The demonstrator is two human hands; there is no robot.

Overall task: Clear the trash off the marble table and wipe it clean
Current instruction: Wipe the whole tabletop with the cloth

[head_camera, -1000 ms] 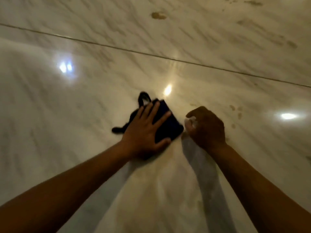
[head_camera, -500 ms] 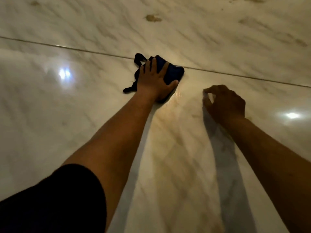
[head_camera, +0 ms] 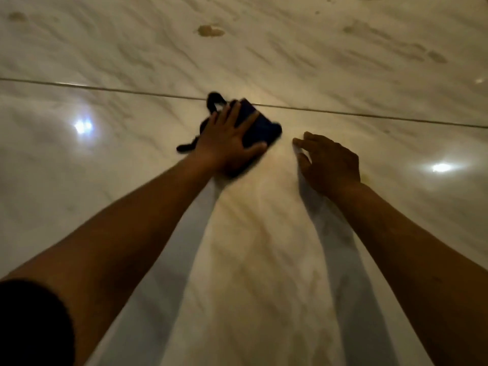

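Marble table [head_camera: 343, 75] — left hand [head_camera: 227, 143] flat on cloth [head_camera: 261, 125]

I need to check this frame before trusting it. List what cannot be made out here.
- Cloth, head view: left hand covers much of it, and motion blur smears its edges.
- Right hand: its back hides the palm, so anything held there is unseen.
- Table: no edge in frame, so its extent is unknown.
- Brown spot: too blurred to tell stain from crumb.

Left hand [head_camera: 227, 143] dragged cloth [head_camera: 260, 122] back off seam; right hand [head_camera: 330, 165] followed.
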